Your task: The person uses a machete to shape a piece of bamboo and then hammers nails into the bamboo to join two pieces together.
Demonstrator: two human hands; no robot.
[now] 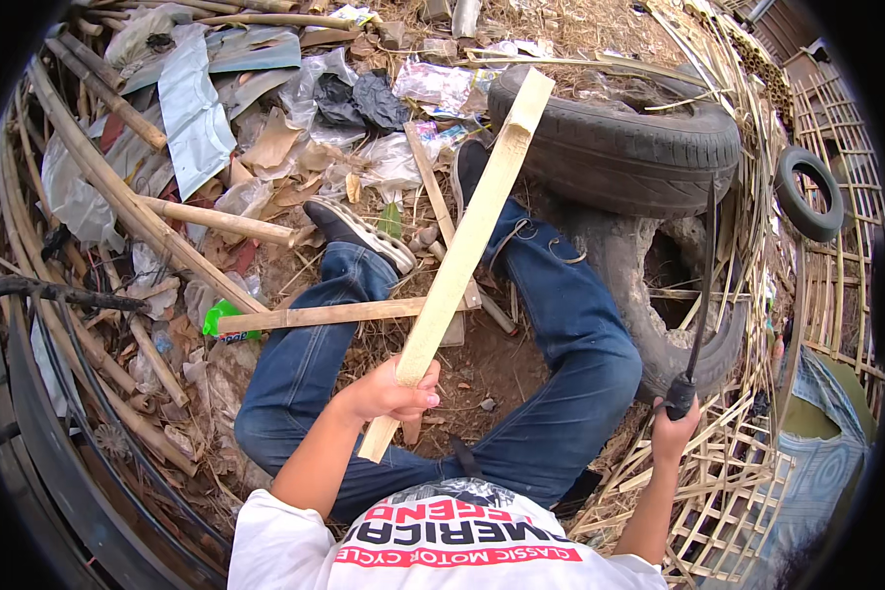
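Observation:
My left hand (391, 390) is closed around the lower part of a pale split bamboo strip (472, 236), which slants up and away to the right between my legs. Near the strip's far end a notch or node shows. Out to the right, my right hand (675, 425) grips the dark handle of a machete (703, 295), its long, thin blade pointing up and away from me. The blade is apart from the bamboo. Beneath the held strip, another bamboo piece (334, 315) lies across my left shin, and a narrow wooden stick (431, 187) rests on the ground between my feet.
A large worn tyre (619, 147) lies beyond my right leg, with another broken tyre (619, 285) beside my knee. Woven bamboo lattice (728, 501) and split strips are at right. Bamboo poles (128, 206) and plastic litter (374, 103) cover the left and far ground.

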